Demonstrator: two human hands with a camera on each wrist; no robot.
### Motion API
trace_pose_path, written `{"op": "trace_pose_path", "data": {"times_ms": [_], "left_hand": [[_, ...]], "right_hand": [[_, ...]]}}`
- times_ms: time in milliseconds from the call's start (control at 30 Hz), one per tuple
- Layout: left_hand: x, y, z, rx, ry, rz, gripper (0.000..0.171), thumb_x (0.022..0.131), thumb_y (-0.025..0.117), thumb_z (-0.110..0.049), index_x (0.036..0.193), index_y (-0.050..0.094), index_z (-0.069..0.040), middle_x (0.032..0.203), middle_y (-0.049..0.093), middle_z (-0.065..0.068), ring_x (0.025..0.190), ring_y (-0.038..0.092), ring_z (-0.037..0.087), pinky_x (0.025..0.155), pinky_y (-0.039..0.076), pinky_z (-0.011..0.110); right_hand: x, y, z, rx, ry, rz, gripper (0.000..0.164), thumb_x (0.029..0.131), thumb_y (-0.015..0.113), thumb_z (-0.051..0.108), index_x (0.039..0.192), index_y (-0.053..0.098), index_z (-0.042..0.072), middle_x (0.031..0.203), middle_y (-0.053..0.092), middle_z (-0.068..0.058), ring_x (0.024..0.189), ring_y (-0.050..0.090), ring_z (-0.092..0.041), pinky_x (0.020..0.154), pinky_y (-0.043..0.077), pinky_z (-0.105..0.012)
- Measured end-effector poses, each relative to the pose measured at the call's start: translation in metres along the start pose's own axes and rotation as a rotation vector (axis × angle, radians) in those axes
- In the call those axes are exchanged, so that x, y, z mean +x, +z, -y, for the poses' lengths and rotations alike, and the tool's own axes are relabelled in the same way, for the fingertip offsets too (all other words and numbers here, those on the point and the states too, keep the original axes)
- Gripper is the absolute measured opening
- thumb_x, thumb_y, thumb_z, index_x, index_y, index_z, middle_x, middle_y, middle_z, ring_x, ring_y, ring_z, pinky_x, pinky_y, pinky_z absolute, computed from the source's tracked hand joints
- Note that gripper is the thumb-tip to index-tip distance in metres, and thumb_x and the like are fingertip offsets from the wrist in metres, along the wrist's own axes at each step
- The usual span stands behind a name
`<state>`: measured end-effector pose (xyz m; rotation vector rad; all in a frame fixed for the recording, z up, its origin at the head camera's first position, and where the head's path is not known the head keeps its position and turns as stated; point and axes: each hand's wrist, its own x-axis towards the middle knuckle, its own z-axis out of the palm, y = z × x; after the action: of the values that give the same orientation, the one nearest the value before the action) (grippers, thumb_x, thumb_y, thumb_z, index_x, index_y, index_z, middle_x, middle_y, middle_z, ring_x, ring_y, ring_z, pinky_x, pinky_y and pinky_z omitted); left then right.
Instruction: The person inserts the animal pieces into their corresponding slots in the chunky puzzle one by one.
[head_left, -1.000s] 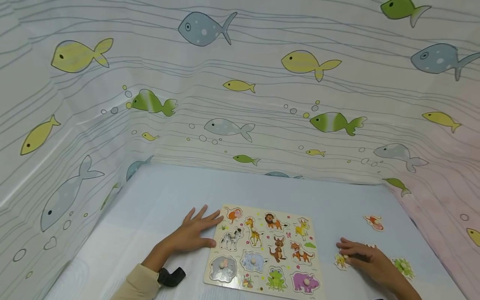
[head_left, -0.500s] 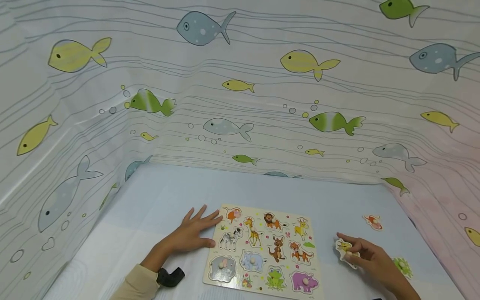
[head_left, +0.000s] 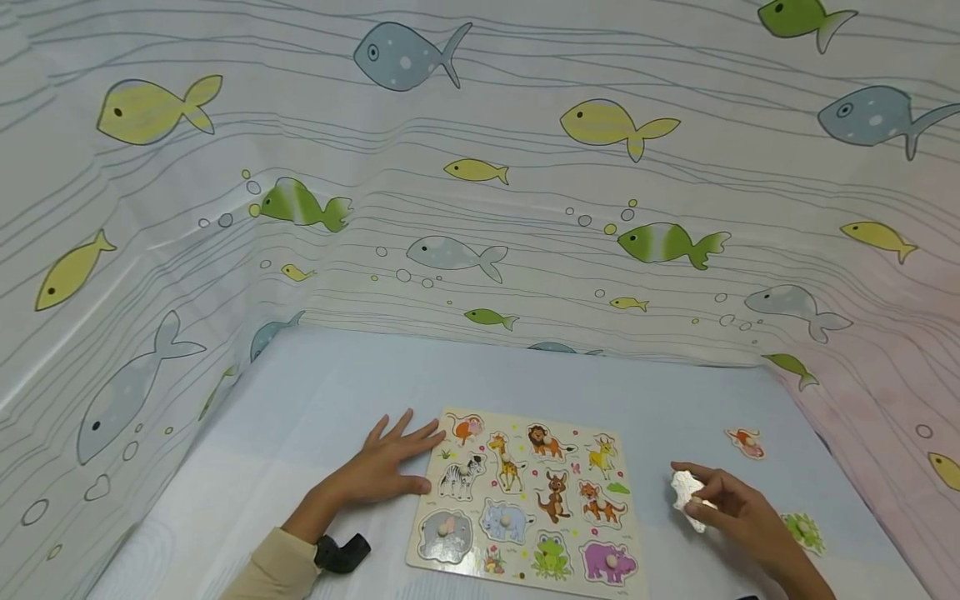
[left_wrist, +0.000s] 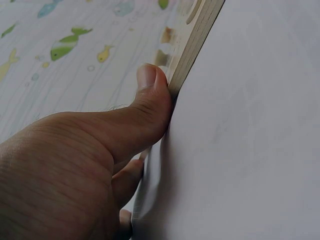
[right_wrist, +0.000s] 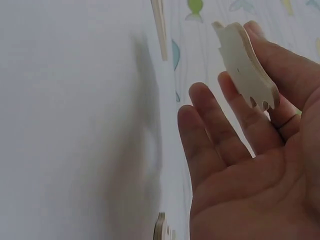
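My right hand (head_left: 750, 525) pinches a small wooden puzzle piece (head_left: 686, 496) by its knob, just right of the puzzle board. Glare whitens its printed face in the head view. The right wrist view shows its pale, plain back (right_wrist: 240, 62) between thumb and fingers, with the other fingers extended. My left hand (head_left: 378, 467) lies with spread fingers at the left edge of the animal puzzle board (head_left: 528, 454). In the left wrist view the thumb (left_wrist: 150, 100) touches the board's wooden edge (left_wrist: 197, 45).
Pictures of animals fill the board, and some bear knobs, such as the grey elephant (head_left: 446, 537) and purple hippo (head_left: 609, 565). On the right lie an orange-red piece (head_left: 746, 443) and a green piece (head_left: 802, 532). Fish-patterned walls (head_left: 525, 225) surround the table.
My right hand has picked up the yellow animal piece from the table and tilted it, so its face now catches the light. The left hand stays at the board's edge.
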<state>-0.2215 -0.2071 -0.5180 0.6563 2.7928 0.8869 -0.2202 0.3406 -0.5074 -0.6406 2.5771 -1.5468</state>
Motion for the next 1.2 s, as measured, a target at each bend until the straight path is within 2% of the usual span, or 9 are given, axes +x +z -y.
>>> {"op": "trace_pose_path", "data": {"times_ms": [100,167,367,467,667,800,900,1033,1200], "left_hand": [[0.000,-0.001,0.000,0.001,0.000,-0.003,0.081,0.083,0.071,-0.054,0.152,0.044,-0.022,0.163,0.033,0.002,0.154,0.007,0.045,0.120,-0.007,0.066],[0.000,-0.001,0.000,0.001,0.000,-0.005,0.081,0.083,0.071,-0.053,0.152,0.044,-0.022,0.163,0.033,0.002,0.154,0.008,0.045,0.120,-0.006,0.066],[0.000,-0.002,0.000,0.001,-0.003,-0.003,0.080,0.083,0.072,-0.052,0.152,0.044,-0.022,0.163,0.033,0.003,0.154,0.008,0.045,0.120,-0.007,0.066],[0.000,-0.003,0.001,0.000,-0.001,-0.006,0.081,0.083,0.072,-0.052,0.152,0.044,-0.021,0.163,0.034,0.003,0.154,0.008,0.045,0.120,-0.007,0.066],[-0.001,-0.002,0.003,0.014,0.004,-0.012,0.082,0.083,0.070,-0.055,0.152,0.043,-0.021,0.163,0.033,0.003,0.154,0.008,0.045,0.120,-0.006,0.067],[-0.001,-0.001,0.003,0.014,0.007,-0.018,0.081,0.083,0.069,-0.056,0.152,0.044,-0.021,0.162,0.033,0.003,0.154,0.008,0.046,0.120,-0.006,0.068],[-0.001,0.000,0.002,0.009,0.013,-0.015,0.081,0.083,0.070,-0.056,0.152,0.044,-0.021,0.162,0.033,0.003,0.154,0.008,0.046,0.119,-0.006,0.068],[-0.001,0.001,0.001,0.014,0.019,-0.013,0.082,0.082,0.069,-0.057,0.152,0.044,-0.022,0.162,0.034,0.004,0.154,0.009,0.046,0.119,-0.005,0.068],[-0.001,0.000,0.000,0.012,0.017,-0.013,0.081,0.083,0.069,-0.057,0.152,0.044,-0.021,0.162,0.034,0.004,0.154,0.009,0.046,0.120,-0.005,0.068]], "right_hand": [[0.003,0.003,-0.001,0.042,-0.077,0.023,0.013,0.093,0.062,-0.009,0.097,0.056,0.002,0.139,0.061,0.007,0.117,0.063,0.000,0.079,0.054,-0.020],[0.004,0.005,-0.001,0.052,-0.097,0.031,0.016,0.093,0.062,-0.009,0.103,0.059,0.003,0.140,0.060,0.006,0.118,0.063,-0.001,0.081,0.055,-0.019],[0.009,0.013,0.001,0.054,-0.077,0.028,0.015,0.093,0.064,-0.004,0.106,0.067,0.004,0.142,0.058,0.014,0.124,0.058,0.004,0.090,0.053,-0.014],[0.013,0.019,0.003,0.077,-0.091,0.029,0.013,0.094,0.062,-0.005,0.104,0.066,0.003,0.147,0.056,0.011,0.126,0.058,0.002,0.089,0.054,-0.015],[0.027,0.035,0.009,0.129,-0.074,0.024,0.010,0.097,0.060,-0.001,0.105,0.064,0.003,0.149,0.052,0.012,0.129,0.055,0.003,0.089,0.055,-0.016],[0.038,0.047,0.012,0.139,-0.079,0.022,0.011,0.098,0.059,-0.001,0.108,0.064,-0.001,0.153,0.049,-0.010,0.132,0.050,0.006,0.092,0.052,-0.014],[0.045,0.055,0.015,0.091,-0.031,-0.040,0.008,0.097,0.063,0.006,0.105,0.065,0.002,0.150,0.048,-0.022,0.132,0.047,0.011,0.098,0.043,-0.006],[0.054,0.061,0.023,0.028,0.117,-0.123,0.018,0.095,0.070,0.024,0.101,0.066,0.008,0.151,0.051,-0.013,0.127,0.043,0.019,0.098,0.032,0.001],[0.063,0.067,0.029,0.030,0.212,-0.142,0.026,0.093,0.071,0.032,0.102,0.067,0.007,0.152,0.051,-0.006,0.123,0.043,0.021,0.096,0.033,-0.001]]}}
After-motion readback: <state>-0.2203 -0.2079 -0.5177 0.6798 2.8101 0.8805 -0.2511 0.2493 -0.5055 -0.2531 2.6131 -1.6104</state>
